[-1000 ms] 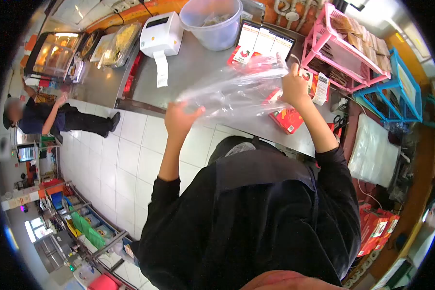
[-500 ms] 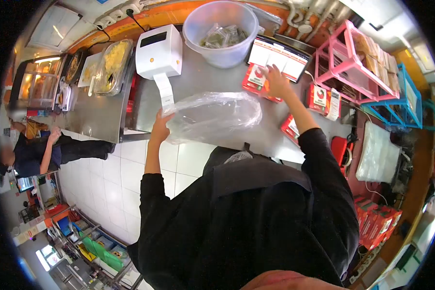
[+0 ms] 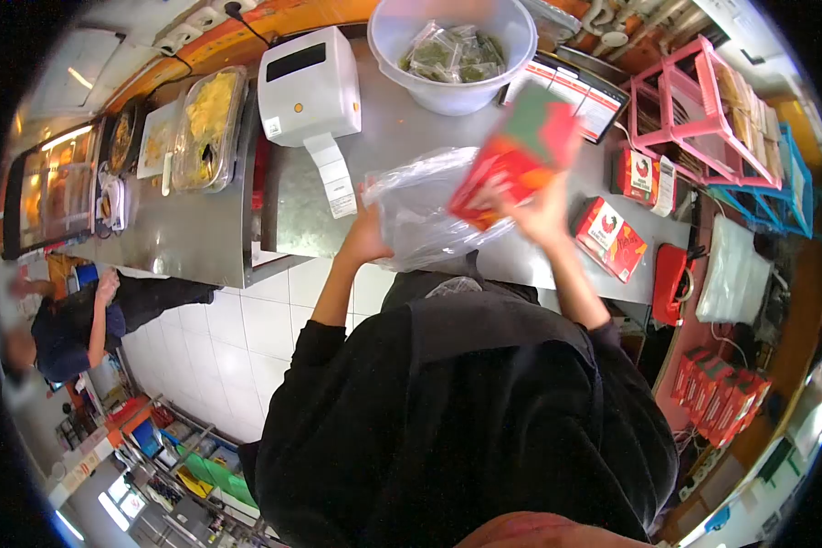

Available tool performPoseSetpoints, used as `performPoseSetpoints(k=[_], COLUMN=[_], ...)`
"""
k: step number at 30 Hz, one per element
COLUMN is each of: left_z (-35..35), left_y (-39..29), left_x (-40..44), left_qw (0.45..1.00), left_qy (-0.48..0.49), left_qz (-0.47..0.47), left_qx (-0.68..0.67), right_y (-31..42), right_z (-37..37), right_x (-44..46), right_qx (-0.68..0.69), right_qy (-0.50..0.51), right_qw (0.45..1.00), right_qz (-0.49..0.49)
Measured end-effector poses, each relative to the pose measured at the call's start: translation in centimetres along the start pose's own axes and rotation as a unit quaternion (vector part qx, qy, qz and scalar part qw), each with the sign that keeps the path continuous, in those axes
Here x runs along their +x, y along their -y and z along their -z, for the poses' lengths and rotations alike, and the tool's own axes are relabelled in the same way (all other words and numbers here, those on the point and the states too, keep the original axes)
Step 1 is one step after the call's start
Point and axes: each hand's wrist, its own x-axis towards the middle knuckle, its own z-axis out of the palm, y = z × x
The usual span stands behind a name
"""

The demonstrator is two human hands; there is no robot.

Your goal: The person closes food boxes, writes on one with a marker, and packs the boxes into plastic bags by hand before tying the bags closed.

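My left hand [image 3: 365, 239] is closed on the edge of a clear plastic bag [image 3: 422, 212], which hangs open over the front of the steel counter. In my right hand [image 3: 541, 215] is a red box [image 3: 513, 163] with a green part, blurred by motion; it is tilted, and its lower end is at the bag's mouth. Whether that end is inside the bag I cannot tell. Two more red boxes stand on the counter to the right, one nearer the front edge [image 3: 610, 239] and one farther back [image 3: 644, 176].
A label printer [image 3: 309, 87] with a paper strip stands left of a tub [image 3: 457, 91] of small packets. Behind the boxes are a tablet [image 3: 586, 96] and a pink rack [image 3: 694, 119]. A red pouch [image 3: 671, 283] lies right. Another person [image 3: 73, 324] stands far left.
My right hand has taken hold of the red box by the tablet, lifted it and brought it to the bag's mouth. Earlier both hands held the bag. The view has shifted.
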Motion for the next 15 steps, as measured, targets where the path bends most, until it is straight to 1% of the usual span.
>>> performPoseSetpoints(k=[1, 2, 3, 4, 5, 6, 7, 8, 9, 10, 11, 13, 14, 15], left_z=[-0.7, -1.3, -1.6, -1.9, -1.9, -1.8, -0.9, 0.1, -0.2, -0.4, -0.6, -0.1, -0.6, -1.1], left_y=[-0.1, -0.2, -0.2, -0.3, -0.5, -0.6, -1.2, -1.7, -2.0, -2.4, -3.0, -4.6, -4.4, -4.3], left_x=[0.6, 1.4, 2.0, 2.6, 3.1, 3.4, 3.6, 3.7, 3.7, 3.6, 3.6, 3.4, 3.6, 3.5], left_qw=[1.0, 0.999, 1.0, 1.0, 0.999, 0.996, 0.997, 0.996, 0.998, 0.997, 0.999, 0.992, 0.99, 0.987], left_qy=[0.015, 0.027, 0.018, 0.01, -0.02, -0.048, -0.029, -0.009, -0.041, -0.073, -0.015, 0.107, 0.126, 0.149], left_qz=[-0.012, -0.024, -0.021, -0.019, -0.003, 0.014, 0.039, 0.064, 0.037, 0.012, 0.032, 0.072, 0.061, 0.051], left_qx=[0.002, 0.004, -0.007, -0.019, -0.044, -0.069, -0.065, -0.06, -0.037, -0.011, -0.008, 0.003, 0.008, 0.013], right_y=[0.0, 1.8, 1.2, 0.2, -0.8, -1.6, -2.3, -3.1, -4.9, -4.5, -4.1, -3.6, -3.6, -3.3], right_z=[-2.7, -4.7, -6.9, -7.7, -8.0, -8.1, -7.9, -7.5, -6.7, -6.3, -5.6, -4.0, -3.5, -3.3], right_x=[-1.3, -1.7, -2.9, -4.7, -6.1, -7.1, -8.1, -9.1, -9.2, -8.5, -7.8, -6.6, -5.9, -5.7], right_qx=[0.014, 0.078, 0.127, 0.057, -0.012, -0.09, -0.167, -0.241, -0.135, -0.173, -0.211, -0.259, -0.283, -0.297], right_qy=[0.02, -0.043, -0.004, 0.04, 0.084, 0.121, 0.158, 0.194, 0.249, 0.205, 0.16, 0.165, 0.166, 0.152], right_qw=[1.0, 0.994, 0.992, 0.998, 0.996, 0.987, 0.965, 0.933, 0.897, 0.89, 0.878, 0.849, 0.834, 0.831], right_qz=[0.02, 0.056, 0.001, 0.002, 0.004, -0.06, -0.123, -0.186, -0.339, -0.37, -0.398, -0.43, -0.445, -0.445])
